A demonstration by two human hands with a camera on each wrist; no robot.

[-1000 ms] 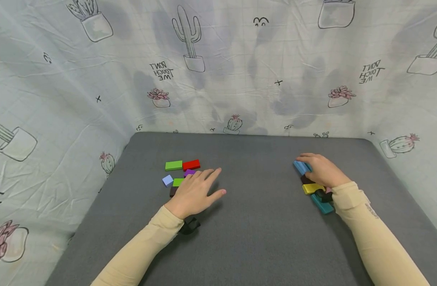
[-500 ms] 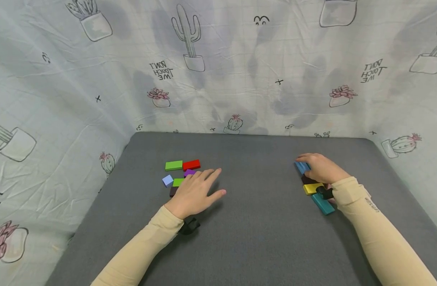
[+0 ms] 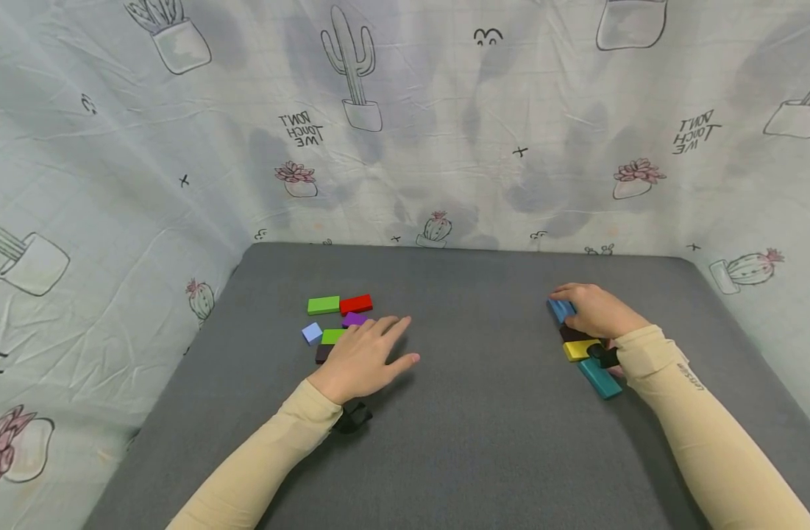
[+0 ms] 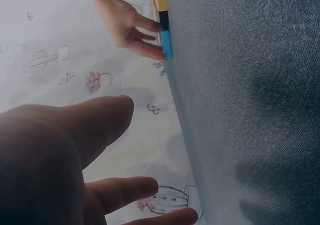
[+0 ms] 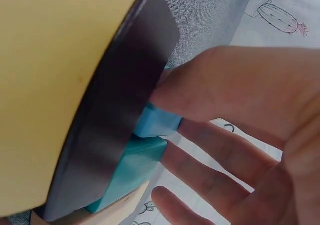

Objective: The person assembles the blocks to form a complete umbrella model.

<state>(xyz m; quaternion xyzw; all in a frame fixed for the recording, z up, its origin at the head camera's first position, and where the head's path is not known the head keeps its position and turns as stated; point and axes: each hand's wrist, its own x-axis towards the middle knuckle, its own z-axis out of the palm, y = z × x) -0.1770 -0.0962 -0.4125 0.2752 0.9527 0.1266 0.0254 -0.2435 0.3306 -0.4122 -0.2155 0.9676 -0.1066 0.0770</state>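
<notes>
At the right of the head view my right hand point(image 3: 603, 313) curls over a blue block point(image 3: 562, 311). In the right wrist view, its thumb and fingers lie on opposite sides of that blue block point(image 5: 157, 121). A dark block point(image 3: 575, 334), a yellow block point(image 3: 581, 350) and a teal block point(image 3: 599, 378) line up toward me from it. Another teal block point(image 5: 132, 167) shows beneath the dark one in the right wrist view. My left hand point(image 3: 365, 357) spreads its fingers over the table, holding nothing, and partly hides a green block point(image 3: 332, 336) and a dark block point(image 3: 323, 353).
Beyond the left hand lie a light green block point(image 3: 323, 305), a red block point(image 3: 356, 304), a purple block point(image 3: 354, 319) and a small pale blue block point(image 3: 312, 333). The grey table point(image 3: 471, 427) is backed by a white cloth point(image 3: 431, 147) with printed cacti.
The right wrist has shifted slightly to the right, its fingers staying at the blue block. My left hand keeps its place.
</notes>
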